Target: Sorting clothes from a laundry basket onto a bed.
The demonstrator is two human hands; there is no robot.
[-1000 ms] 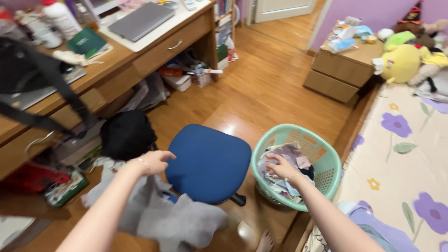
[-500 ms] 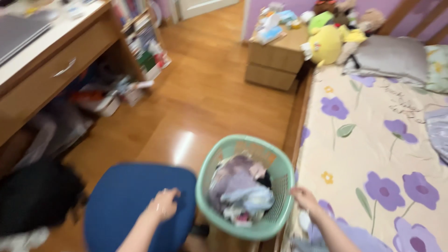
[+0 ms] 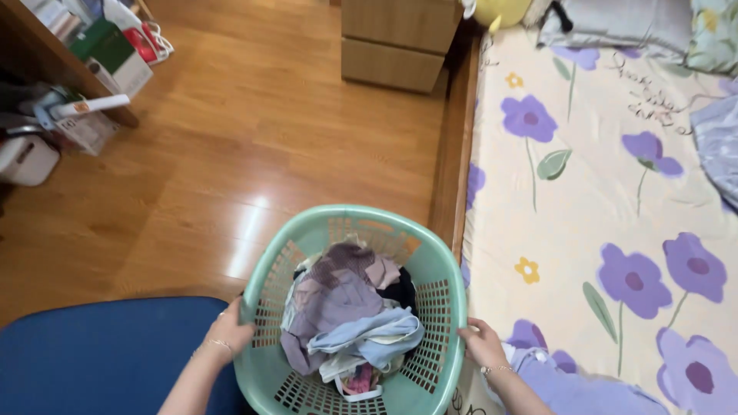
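Change since the earlier frames: both hands, then off the laundry basket [image 3: 361,223] — left over the blue chair seat [image 3: 108,353], right reaching toward its right side — now grip its rim; the basket sits nearer and more central in view, and the desk has left the frame.

Far left: clutter of boxes [image 3: 115,58] and a white container [image 3: 27,157] on the wooden floor [image 3: 254,131].
Near left: blue chair seat, just beside the basket.
Left hand [image 3: 228,332]: closed on the basket's left rim, fingers curled over the edge.
Centre, near: mint-green slotted plastic laundry basket, upright, between chair and bed. Contents: heap of crumpled garments [image 3: 350,315] — mauve, pale blue, white, black, a touch of pink — filling it close to the rim.
Right hand [image 3: 483,343]: closed on the right rim.
Far centre: wooden drawer unit [image 3: 396,42].
Right: bed [image 3: 607,200], cream sheet with purple flowers; lilac cloth [image 3: 569,384] at its near edge.
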